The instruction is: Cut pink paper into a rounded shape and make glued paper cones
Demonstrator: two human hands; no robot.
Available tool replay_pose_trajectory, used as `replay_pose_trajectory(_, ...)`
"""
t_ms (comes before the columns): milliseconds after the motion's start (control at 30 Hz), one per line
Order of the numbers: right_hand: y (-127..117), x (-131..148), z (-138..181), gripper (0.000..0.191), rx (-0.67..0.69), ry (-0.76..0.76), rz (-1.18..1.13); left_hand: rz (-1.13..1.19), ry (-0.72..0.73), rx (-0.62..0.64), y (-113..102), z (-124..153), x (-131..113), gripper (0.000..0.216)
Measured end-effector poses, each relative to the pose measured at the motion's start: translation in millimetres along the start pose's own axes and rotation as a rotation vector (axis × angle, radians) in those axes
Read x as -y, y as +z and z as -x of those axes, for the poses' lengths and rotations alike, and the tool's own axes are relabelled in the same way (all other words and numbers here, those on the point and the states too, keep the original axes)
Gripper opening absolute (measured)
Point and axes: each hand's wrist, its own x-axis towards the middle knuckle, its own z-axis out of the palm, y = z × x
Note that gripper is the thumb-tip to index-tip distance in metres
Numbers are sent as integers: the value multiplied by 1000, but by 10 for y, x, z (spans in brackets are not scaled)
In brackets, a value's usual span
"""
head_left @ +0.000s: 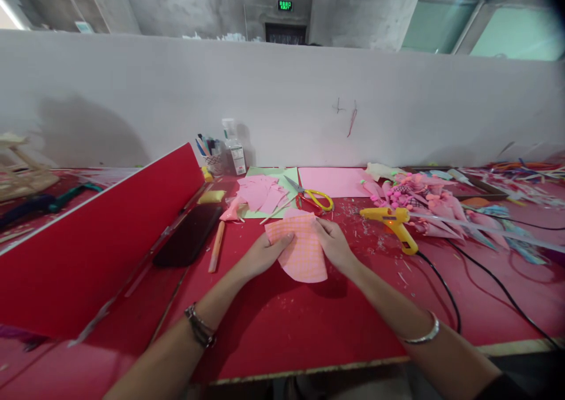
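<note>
A piece of pink and orange checked paper (304,256) with a rounded lower edge is held up above the red table, in the middle of the view. My left hand (267,253) grips its left side, thumb on the near face. At the upper right side, my right hand (335,246) pinches the paper, its fingertips partly hidden. Just beyond the paper lie scissors (314,199) with yellow and red handles. Pink paper pieces (262,193) are piled on a green sheet (289,175). To the right rests a yellow glue gun (395,222) with a lit orange light.
A black phone (189,235) and an orange stick (216,247) lie left, beside an upright red board (110,241). A pen cup (214,163) and a bottle (235,150) stand at the back. Pink paper cones (424,200) are heaped right, with black cords (445,288) nearby.
</note>
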Motion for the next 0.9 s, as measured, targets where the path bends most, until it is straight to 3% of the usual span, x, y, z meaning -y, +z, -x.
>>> replay_pose_trajectory(333,-24,-30,-3,43,-5,29,-30,30,-67,86,-2,19,1,39)
replay_pose_trajectory(767,-39,5,-9,45,-63,24,1,-13,-33,118,-5,26,-25,37)
replay_pose_trajectory(900,-34,9,-10,45,-26,21,7,-28,-32,140,0,29,-32,35)
